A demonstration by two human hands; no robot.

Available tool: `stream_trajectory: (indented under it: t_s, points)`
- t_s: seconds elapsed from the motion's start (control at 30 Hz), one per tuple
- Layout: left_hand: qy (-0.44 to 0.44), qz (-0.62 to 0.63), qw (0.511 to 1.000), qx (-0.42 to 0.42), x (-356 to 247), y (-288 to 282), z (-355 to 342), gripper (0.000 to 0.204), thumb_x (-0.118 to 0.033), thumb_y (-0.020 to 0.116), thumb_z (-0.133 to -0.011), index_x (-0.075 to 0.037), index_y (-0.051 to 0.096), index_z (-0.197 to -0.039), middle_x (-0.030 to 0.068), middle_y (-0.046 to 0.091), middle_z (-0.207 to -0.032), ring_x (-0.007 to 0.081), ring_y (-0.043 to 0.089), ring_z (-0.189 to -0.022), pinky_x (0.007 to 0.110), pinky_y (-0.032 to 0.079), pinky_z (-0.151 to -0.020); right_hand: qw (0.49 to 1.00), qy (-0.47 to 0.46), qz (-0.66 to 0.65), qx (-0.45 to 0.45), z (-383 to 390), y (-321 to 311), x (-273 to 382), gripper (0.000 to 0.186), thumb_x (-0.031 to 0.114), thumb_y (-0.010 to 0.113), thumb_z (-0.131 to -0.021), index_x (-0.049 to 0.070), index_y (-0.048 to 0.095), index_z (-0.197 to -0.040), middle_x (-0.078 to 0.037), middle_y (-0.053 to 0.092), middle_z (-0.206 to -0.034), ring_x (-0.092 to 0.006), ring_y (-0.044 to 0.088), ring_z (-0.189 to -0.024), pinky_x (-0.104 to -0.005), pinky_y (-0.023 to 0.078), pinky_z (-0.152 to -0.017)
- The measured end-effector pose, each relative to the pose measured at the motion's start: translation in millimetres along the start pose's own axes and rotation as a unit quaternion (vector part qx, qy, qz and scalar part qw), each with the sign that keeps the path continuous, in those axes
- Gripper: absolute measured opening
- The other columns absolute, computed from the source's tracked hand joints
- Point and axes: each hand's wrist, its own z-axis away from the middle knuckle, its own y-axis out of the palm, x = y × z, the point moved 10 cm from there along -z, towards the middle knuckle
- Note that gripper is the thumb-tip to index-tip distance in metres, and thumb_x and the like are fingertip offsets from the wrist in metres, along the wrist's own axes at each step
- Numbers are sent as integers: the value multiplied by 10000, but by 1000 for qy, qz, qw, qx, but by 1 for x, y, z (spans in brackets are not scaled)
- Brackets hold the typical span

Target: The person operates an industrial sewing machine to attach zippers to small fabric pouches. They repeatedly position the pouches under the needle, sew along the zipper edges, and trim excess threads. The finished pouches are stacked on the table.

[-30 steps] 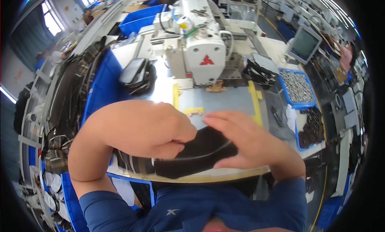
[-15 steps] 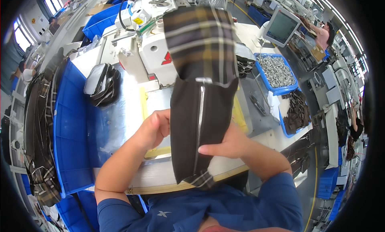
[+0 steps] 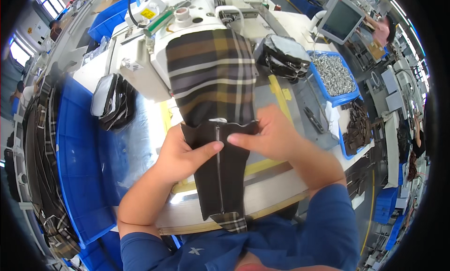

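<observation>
A long fabric piece (image 3: 213, 79) hangs in front of me, with brown, black and white plaid at its far end and plain black cloth toward me. A zipper (image 3: 219, 172) runs down the middle of the black part. My left hand (image 3: 185, 154) grips the left edge near the zipper's far end, thumb on top beside the zipper. My right hand (image 3: 269, 135) pinches the opposite edge, its thumb flat on the black cloth. Behind the plaid stands a white sewing machine (image 3: 187, 20), partly covered by it.
A blue bin (image 3: 82, 158) stands at the left, with more plaid pieces (image 3: 44, 172) beyond. Stacked dark pieces (image 3: 112, 102) lie beside the machine, another stack (image 3: 283, 58) right. Further right are a blue tray of metal parts (image 3: 333, 74), brown strips (image 3: 358, 130), thread snips (image 3: 314, 120) and a monitor (image 3: 341, 20).
Both hands have moved up the fabric to the seam where black meets plaid. The plaid end has come down and lies flatter, baring more of the sewing machine.
</observation>
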Motion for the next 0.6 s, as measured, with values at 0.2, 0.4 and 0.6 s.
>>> stream_trajectory:
  t_s: [0.2, 0.4, 0.6]
  points:
    - [-59, -52, 996, 49, 13, 29, 5, 343, 50, 833, -874, 46, 711, -1194, 82, 773, -1077, 138, 702, -985, 344, 583, -909, 943, -104, -316, -26, 6, -23, 22, 542, 187, 840, -910, 13, 628, -1378, -62, 737, -1174, -124, 661, -1034, -317, 550, -911]
    - [-39, -63, 994, 75, 19, 33, 15, 312, 58, 823, -875, 68, 734, -1173, 118, 799, -1054, 164, 733, -957, 338, 599, -871, 913, 16, -408, 15, 1, -10, -7, 491, 93, 763, -958, 14, 596, -1412, -82, 696, -1288, -169, 645, -1158, -349, 519, -1026]
    - [-24, -75, 996, 38, 15, 35, 15, 181, -23, 835, -912, -5, 781, -1084, 72, 796, -963, 135, 727, -856, 290, 571, -780, 945, -61, -322, 24, 0, -8, 12, 623, 144, 876, -851, 18, 596, -1393, -92, 699, -1260, -170, 646, -1139, -353, 522, -1016]
